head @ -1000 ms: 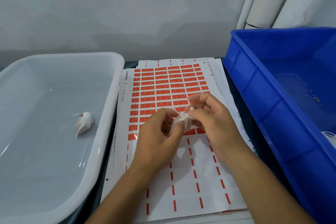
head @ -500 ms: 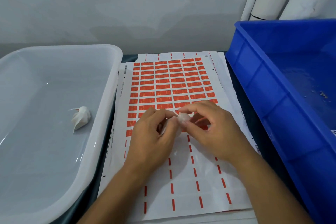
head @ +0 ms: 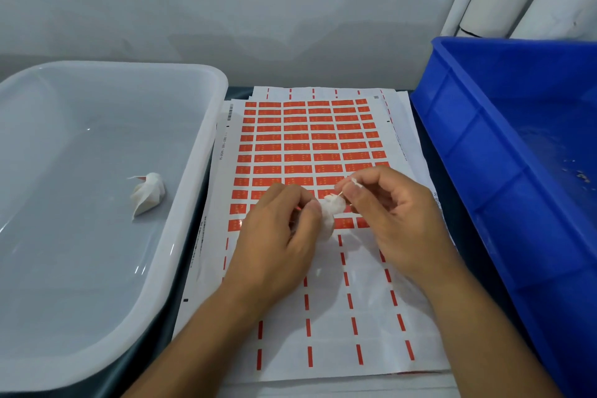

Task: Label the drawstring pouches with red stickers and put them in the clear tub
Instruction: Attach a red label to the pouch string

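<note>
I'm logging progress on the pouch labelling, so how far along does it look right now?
Done: one white pouch lies in the clear tub. In hand: the left hand holds a second pouch over the sticker sheet while the right hand pinches its drawstring. Left: dropping it in the tub; whether it is stickered, I can't tell.

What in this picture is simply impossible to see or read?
All in the head view:
- Pouch in the hands: mostly hidden by the left hand and right hand; whether it has a sticker cannot be told.
- Print on the sticker sheet: too small to read.
- Blue bin: cut off by the right edge, so its contents are mostly unseen.
- Clear tub: its left end is cut off by the left edge.
</note>
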Available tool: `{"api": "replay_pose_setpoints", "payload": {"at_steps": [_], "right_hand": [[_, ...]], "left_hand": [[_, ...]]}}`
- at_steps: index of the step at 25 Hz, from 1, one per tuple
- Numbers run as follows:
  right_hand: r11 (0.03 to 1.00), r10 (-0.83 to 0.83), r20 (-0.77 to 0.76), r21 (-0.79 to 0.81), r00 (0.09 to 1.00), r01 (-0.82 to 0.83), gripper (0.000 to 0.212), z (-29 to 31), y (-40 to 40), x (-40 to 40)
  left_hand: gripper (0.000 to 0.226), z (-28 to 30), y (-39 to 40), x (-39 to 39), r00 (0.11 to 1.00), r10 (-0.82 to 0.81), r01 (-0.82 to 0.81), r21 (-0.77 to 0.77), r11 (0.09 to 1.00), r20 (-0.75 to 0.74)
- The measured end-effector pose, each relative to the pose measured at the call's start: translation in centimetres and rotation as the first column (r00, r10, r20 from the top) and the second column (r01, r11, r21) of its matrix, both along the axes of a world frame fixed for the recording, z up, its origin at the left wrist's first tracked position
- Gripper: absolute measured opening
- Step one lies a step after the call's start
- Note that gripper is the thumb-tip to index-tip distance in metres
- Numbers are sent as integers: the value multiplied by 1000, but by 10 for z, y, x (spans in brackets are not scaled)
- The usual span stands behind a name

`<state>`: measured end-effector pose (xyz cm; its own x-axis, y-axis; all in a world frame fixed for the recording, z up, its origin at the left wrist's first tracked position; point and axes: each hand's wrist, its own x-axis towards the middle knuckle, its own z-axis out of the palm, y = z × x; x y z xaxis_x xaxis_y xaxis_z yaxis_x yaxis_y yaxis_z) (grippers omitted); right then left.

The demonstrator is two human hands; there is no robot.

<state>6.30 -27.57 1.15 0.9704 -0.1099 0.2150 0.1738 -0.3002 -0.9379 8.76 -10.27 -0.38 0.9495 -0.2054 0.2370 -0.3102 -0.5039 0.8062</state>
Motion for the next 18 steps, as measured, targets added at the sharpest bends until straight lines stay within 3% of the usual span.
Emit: {"api": "replay_pose_setpoints", "payload": {"at_steps": [5,8,13,18], "right_hand": [[1000,17,21,-6,1000,-17,14,-1,1,0],[1000,28,46,-14,999,-27,9,0,2,0],[996,63,89,-76,994,-56,13,3,5,-1],[999,31,90,-22,995,-29,13,3,3,-2]], "left_hand": [[4,3,-2,-3,970,-178,154,-149,977,-164],[17,5,-3,-4,951,-261,219,-235,947,-167],[6,5,-3,-4,955,-243,215,-168,962,-170],[18,4,-4,-4,991,-118,114,-59,992,-68]]}}
